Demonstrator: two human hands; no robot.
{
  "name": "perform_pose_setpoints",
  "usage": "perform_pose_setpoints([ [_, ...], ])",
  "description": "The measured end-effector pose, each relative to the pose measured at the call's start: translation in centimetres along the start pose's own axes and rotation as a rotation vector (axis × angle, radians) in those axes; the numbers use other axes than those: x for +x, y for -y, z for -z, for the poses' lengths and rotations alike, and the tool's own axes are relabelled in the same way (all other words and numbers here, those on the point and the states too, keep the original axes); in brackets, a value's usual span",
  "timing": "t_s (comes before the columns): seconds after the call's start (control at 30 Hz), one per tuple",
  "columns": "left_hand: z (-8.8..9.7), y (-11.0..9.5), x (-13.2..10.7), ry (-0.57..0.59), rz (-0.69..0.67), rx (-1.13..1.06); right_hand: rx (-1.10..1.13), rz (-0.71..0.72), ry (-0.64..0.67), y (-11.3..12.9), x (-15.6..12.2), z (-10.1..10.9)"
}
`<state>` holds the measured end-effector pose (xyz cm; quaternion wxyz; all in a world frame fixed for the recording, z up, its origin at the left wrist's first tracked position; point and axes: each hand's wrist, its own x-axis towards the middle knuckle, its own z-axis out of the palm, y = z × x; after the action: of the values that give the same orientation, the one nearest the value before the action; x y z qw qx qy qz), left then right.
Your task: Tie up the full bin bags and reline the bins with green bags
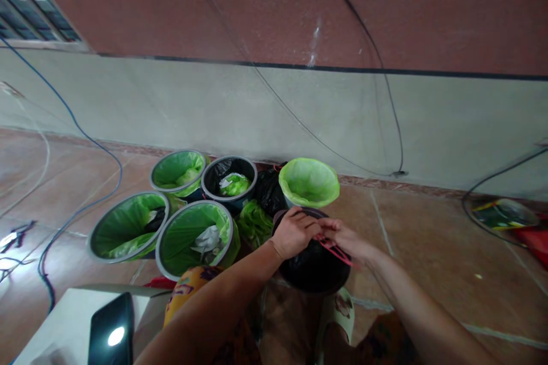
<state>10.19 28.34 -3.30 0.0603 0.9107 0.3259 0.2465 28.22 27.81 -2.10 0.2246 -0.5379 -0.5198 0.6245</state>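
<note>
Directly in front of me stands a dark bin (315, 275) lined with black plastic. Over its mouth my left hand (294, 232) and my right hand (345, 236) meet, fingers closed around a pink string (336, 251) that hangs in loose strands across the dark lining. The fingertips partly cover the string, so its ends and any knot are hidden. Just behind the hands is a bin with a light green liner (309, 182). Loose green plastic bags (256, 223) lie left of the dark bin.
To the left stand several grey-rimmed bins, one a green-lined bin (194, 239) holding crumpled white waste. A black plastic bag (270, 189) leans by the wall. A phone (111, 331) rests on a white surface (64, 319). A blue cable (85, 132) crosses the tiled floor.
</note>
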Motion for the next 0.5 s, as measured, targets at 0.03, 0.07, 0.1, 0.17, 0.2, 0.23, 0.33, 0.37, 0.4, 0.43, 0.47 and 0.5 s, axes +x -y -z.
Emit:
perform_pose_setpoints([
  [0.03,0.0,0.0,0.0,-0.003,0.005,0.001,0.006,0.001,0.005,-0.1,0.1,0.1],
  [0.07,0.0,0.0,0.1,0.0,0.016,-0.002,0.0,0.004,-0.001,-0.3,0.2,0.2],
  [0.1,0.0,0.0,0.2,0.007,0.036,-0.008,-0.019,0.005,-0.021,-0.5,0.3,0.2],
  [0.17,-0.1,0.1,0.3,0.029,0.1,-0.039,-0.116,0.013,-0.084,-0.7,0.5,0.3],
  [0.2,-0.2,0.1,0.4,0.037,0.143,-0.068,-0.196,0.034,-0.122,-0.8,0.7,0.3],
  [0.23,-0.4,0.1,0.5,0.04,0.192,-0.111,-0.293,0.068,-0.155,-0.9,0.8,0.2],
  [0.33,-1.3,0.2,0.6,0.035,0.381,-0.297,-0.595,0.173,-0.237,-1.3,1.2,0.1],
  [0.37,-1.6,0.3,0.5,0.031,0.463,-0.358,-0.682,0.175,-0.265,-1.6,1.3,0.1],
  [0.4,-1.9,0.5,0.4,0.028,0.551,-0.407,-0.762,0.156,-0.293,-1.9,1.5,0.1],
  [0.43,-2.1,0.7,0.3,0.028,0.642,-0.44,-0.832,0.124,-0.32,-2.3,1.7,0.2],
  [0.47,-2.3,1.0,0.2,0.03,0.731,-0.459,-0.89,0.087,-0.344,-2.8,1.8,0.3],
  [0.5,-2.5,1.4,0.1,0.037,0.812,-0.472,-0.934,0.055,-0.358,-3.2,2.0,0.4],
])
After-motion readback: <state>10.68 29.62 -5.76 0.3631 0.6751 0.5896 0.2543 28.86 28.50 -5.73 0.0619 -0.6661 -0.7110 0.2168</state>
